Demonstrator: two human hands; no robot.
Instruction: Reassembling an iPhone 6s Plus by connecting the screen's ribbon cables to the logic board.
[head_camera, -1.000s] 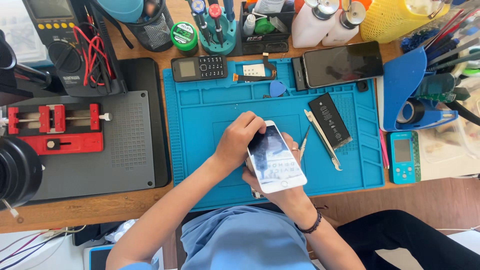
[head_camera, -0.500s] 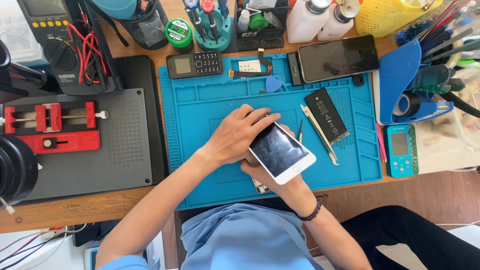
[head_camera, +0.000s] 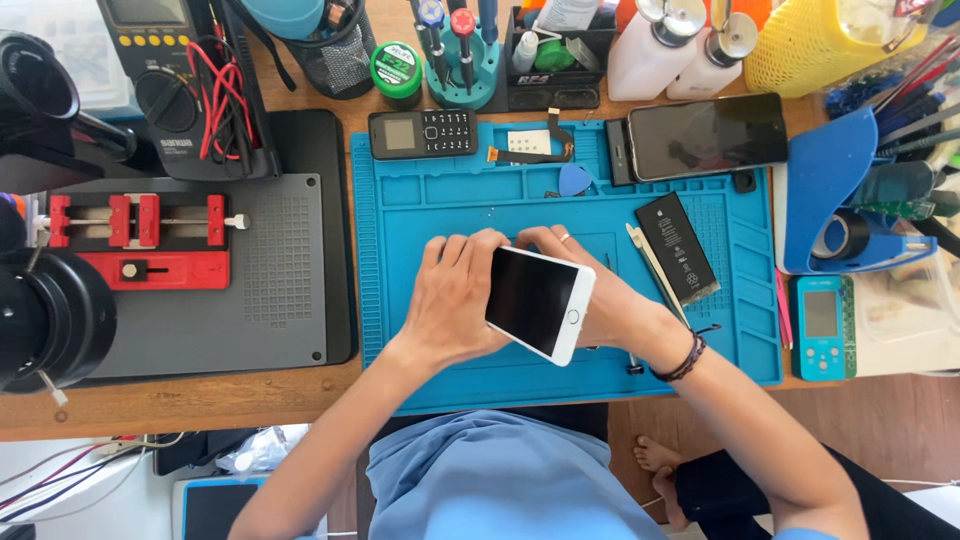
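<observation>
Two hands hold a white smartphone (head_camera: 538, 302) over the blue mat (head_camera: 400, 230): left hand (head_camera: 455, 295) closed around its side, right hand (head_camera: 590, 290) cupped beneath; best to keep it level, with a gentle grip

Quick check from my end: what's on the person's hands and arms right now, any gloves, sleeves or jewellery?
No gloves: both hands are bare. The right hand has a thin ring on one finger, and a dark braided bracelet circles that wrist. The left hand shows no ring or band. Both forearms are uncovered; light blue short sleeves show only at the frame's bottom edge.
</observation>
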